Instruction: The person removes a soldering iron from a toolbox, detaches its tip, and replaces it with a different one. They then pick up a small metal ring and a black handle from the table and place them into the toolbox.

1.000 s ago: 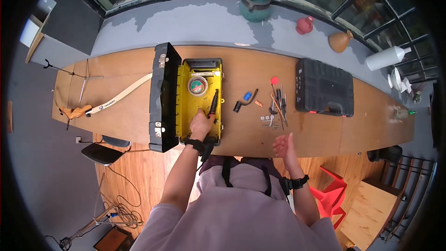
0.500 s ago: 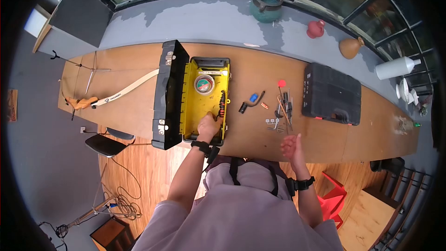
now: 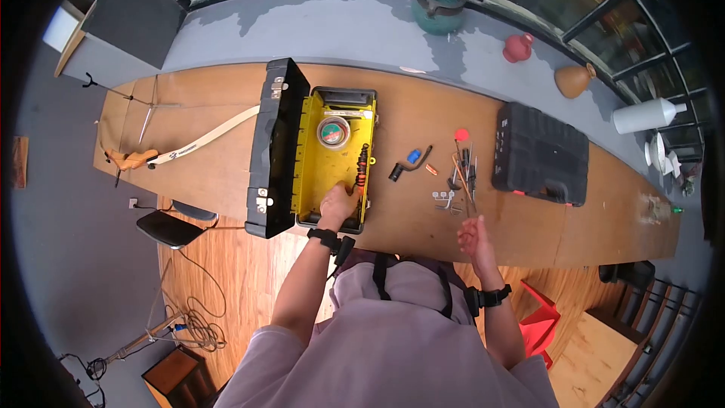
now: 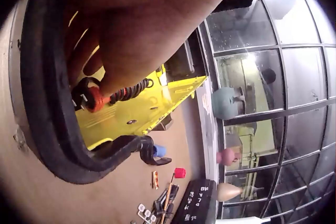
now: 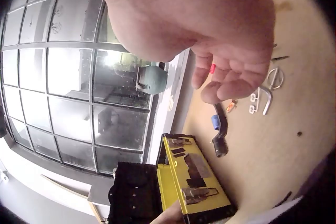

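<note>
My left hand (image 3: 337, 204) reaches down into the open yellow-and-black toolbox (image 3: 300, 162). Its fingers hold an orange-and-black tool with a coiled black part (image 3: 362, 165), which lies along the box's right inner wall. In the left wrist view the red-orange end of this tool (image 4: 96, 99) shows right at the fingertips, while the hand hides part of it. A round roll of tape (image 3: 333, 131) sits further back in the box. My right hand (image 3: 474, 240) hovers by the table's front edge, palm up, fingers loosely bent and nothing in them, near several small tools (image 3: 462, 174).
Right of the box lie a black curved piece (image 3: 411, 166) and a blue part (image 3: 414, 156). A closed black case (image 3: 541, 155) stands further right. To the left, a wooden bow (image 3: 204, 142) and a thin metal stand (image 3: 153, 106) extend past the raised toolbox lid (image 3: 276, 147).
My left hand has drawn the tool slightly toward the front of the box and turned it along the right wall. My right hand stays near the table edge. The head view has shifted slightly.
</note>
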### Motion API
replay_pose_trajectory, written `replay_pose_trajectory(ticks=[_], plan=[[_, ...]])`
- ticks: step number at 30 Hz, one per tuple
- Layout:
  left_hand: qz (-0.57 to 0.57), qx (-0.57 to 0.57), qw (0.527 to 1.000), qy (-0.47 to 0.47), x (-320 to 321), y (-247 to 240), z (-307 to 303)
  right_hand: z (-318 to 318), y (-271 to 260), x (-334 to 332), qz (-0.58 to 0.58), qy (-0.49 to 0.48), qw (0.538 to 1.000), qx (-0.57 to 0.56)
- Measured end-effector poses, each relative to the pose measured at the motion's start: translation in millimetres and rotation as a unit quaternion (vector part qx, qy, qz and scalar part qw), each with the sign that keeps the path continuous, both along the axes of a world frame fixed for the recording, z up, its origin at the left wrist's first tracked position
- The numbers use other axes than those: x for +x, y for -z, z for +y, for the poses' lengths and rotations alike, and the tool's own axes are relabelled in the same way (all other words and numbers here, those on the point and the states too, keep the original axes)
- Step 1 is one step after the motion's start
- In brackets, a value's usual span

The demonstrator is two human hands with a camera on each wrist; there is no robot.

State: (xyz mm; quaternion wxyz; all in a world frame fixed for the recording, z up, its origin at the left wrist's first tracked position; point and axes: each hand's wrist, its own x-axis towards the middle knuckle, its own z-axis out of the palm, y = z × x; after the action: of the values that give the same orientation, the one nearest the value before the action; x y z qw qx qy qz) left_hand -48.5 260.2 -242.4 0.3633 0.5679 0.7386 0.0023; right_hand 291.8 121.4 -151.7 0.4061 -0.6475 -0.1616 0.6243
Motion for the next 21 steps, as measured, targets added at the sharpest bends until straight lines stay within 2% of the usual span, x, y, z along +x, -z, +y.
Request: replay_pose_trajectory(ticks=[6,8,14,18,20,21], plan=[[-0.01,0.016,1.0,-0.009,-3.9,-6.9,4.2,-8.6,8.0,4.6,-0.028,0.028,0.999,-0.02],[-0.005,0.013,1.0,-0.002,-5.7,-3.0,5.4,-15.4,19.1,10.8,-0.081,-0.038,0.995,0.036],[-0.033,0.036,0.999,0.001,-6.4,3.3,4.7,-14.7,0.9,6.6,-0.061,0.042,0.997,0.031],[-0.025,0.037,0.999,0.009,-2.8,2.4,3.8,-20.8,7.8,20.0,-0.026,0.025,0.999,0.027],[-0.013,0.117,0.992,-0.052,1.9,-3.7,5.3,-22.6,7.2,23.0,-0.028,0.021,0.999,0.033],[-0.002,0.219,0.975,-0.049,9.0,-18.9,5.6,-21.4,4.8,23.9,-0.03,0.029,0.999,0.034]])
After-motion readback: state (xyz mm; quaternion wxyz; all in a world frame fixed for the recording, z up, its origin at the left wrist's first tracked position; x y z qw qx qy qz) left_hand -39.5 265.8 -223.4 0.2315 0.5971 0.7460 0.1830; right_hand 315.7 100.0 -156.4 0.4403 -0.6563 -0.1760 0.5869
